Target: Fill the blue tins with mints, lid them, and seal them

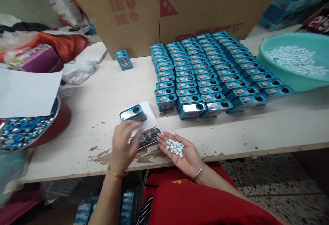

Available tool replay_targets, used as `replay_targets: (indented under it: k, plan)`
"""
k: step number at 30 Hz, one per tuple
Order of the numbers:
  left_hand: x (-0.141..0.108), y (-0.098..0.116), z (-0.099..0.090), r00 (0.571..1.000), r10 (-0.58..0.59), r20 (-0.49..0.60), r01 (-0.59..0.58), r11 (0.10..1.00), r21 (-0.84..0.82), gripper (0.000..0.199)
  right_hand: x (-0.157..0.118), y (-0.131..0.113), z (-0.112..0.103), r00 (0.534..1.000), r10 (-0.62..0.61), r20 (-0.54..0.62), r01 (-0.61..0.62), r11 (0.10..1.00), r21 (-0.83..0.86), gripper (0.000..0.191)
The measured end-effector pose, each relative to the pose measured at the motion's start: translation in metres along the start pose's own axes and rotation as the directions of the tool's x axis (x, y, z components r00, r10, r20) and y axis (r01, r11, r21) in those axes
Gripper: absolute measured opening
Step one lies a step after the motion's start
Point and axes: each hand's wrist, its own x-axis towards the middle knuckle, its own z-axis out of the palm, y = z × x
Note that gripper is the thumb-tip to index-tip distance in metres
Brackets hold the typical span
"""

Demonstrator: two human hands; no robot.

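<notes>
A blue tin [133, 113] with a round hole in its top stands on a white kitchen scale [147, 120]. My left hand [124, 144] is just in front of this tin, over the scale's near left side. Its fingertips are smeared by motion, so whether they hold anything cannot be made out. Palm up and slightly cupped, my right hand [186, 158] carries a small heap of pale blue candies [175, 147] beside the scale's dark button panel [149, 138].
Rows of similar blue tins [189, 91] fill the table's middle right. A turquoise basin [267, 70] of candies stands far right. At left, a red bowl [58, 123] holds shiny blue caps, partly under white paper [28, 93]. One tin [123, 60] stands before a large carton [133, 22].
</notes>
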Motion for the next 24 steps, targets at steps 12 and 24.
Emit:
replay_targets:
  k: [12,24]
  plan:
    - [-0.016,0.042,0.038,0.884,0.046,0.466,-0.026,0.998,-0.049,0.013,0.003,0.004,0.004,0.995,0.021,0.094,-0.031,0.994,0.104,0.031]
    - [0.005,0.038,0.031,0.924,-0.003,0.381,-0.006,1.0,0.023,0.016,0.016,0.006,0.033,0.987,-0.023,0.158,0.01,0.996,0.084,0.027]
